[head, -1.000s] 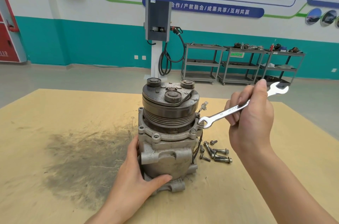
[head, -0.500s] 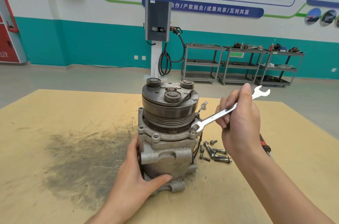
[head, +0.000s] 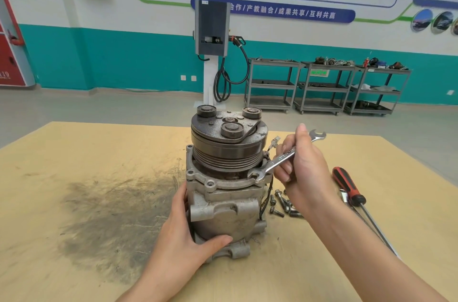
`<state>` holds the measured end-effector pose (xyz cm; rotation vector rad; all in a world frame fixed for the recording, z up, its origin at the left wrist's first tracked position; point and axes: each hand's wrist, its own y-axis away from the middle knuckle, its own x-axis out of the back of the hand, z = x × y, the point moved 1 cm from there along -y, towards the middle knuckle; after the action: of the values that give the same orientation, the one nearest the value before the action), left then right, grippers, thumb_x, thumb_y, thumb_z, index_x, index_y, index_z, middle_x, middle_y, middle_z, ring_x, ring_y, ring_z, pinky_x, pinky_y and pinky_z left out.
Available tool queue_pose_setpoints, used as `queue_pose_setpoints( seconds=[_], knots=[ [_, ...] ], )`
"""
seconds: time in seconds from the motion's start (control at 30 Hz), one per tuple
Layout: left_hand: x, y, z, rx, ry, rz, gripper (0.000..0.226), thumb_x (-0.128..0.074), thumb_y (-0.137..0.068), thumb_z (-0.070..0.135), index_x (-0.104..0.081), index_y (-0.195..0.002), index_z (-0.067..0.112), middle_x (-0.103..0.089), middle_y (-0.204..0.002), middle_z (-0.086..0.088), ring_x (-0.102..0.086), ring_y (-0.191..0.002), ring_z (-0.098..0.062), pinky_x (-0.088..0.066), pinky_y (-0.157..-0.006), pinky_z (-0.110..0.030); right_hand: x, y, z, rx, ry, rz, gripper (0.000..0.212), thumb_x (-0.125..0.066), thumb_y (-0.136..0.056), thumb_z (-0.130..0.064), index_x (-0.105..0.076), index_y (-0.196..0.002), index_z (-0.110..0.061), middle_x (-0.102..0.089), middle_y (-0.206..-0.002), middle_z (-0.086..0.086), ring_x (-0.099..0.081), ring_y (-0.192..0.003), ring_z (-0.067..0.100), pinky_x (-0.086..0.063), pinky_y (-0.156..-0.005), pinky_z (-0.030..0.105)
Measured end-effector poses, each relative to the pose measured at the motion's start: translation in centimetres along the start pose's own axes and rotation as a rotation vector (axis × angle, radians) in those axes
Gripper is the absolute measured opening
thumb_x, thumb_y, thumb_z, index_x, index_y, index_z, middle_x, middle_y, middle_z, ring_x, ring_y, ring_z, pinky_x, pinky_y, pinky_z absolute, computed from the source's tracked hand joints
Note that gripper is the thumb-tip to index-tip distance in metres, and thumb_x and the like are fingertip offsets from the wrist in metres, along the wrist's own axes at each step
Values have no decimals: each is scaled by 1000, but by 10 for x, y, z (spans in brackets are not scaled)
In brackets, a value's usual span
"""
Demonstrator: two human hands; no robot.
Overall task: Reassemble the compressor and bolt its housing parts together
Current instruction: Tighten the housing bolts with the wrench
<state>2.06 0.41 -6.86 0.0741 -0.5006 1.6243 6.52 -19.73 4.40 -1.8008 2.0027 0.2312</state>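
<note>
The grey compressor [head: 224, 212] stands upright on the wooden table [head: 74, 215], its dark pulley and clutch plate on top. My left hand [head: 184, 239] grips the lower housing from the left, thumb across the front. My right hand [head: 306, 168] holds a silver open-ended wrench [head: 280, 161]. The wrench's lower jaw sits at a bolt on the right side of the housing flange, just under the pulley. Its other jaw sticks up past my fingers. Several loose bolts [head: 281, 205] lie on the table right of the compressor, partly hidden by my right wrist.
A red-and-black screwdriver [head: 352, 190] lies on the table to the right, shaft pointing toward the near right edge. A dark greasy smear [head: 109, 215] covers the table left of the compressor. Metal shelving carts [head: 322, 86] and a charging post [head: 213, 54] stand far behind.
My right hand swung the wrench leftward and down, bringing its jaw from beside the flange onto the flange bolt. The screwdriver came into view. My left hand kept its grip.
</note>
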Motion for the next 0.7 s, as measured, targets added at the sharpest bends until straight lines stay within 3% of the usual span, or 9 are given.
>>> queue_pose_setpoints(
  seconds=[0.23, 0.57, 0.7],
  knots=[
    [0, 1, 1, 13, 15, -1, 119, -85, -44, 60, -18, -142, 44, -53, -124, 37, -47, -113, 19, -39, -92, -14, 6, -4, -4, 27, -7, 70, 54, -33, -105, -40, -46, -60, -14, -31, -42, -1, -28, -33, 11, -24, -34, 20],
    [0, -1, 1, 20, -1, 4, 122, -75, -35, 76, -15, -138, 50, -47, -120, 47, -41, -111, 26, -36, -80, 4, 3, 2, 0, 178, -49, 190, 56, -31, -106, -34, -46, -56, -14, -33, -45, -3, -26, -36, 10, -23, -33, 20],
    [1, 0, 2, 41, -11, 9, 126, -75, -34, 75, -13, -140, 48, -48, -123, 40, -39, -111, 29, -38, -80, -1, 4, 6, 4, 320, -105, 227, 62, -30, -106, -33, -48, -47, -22, -37, -46, -5, -29, -38, 10, -24, -35, 19]
  ],
)
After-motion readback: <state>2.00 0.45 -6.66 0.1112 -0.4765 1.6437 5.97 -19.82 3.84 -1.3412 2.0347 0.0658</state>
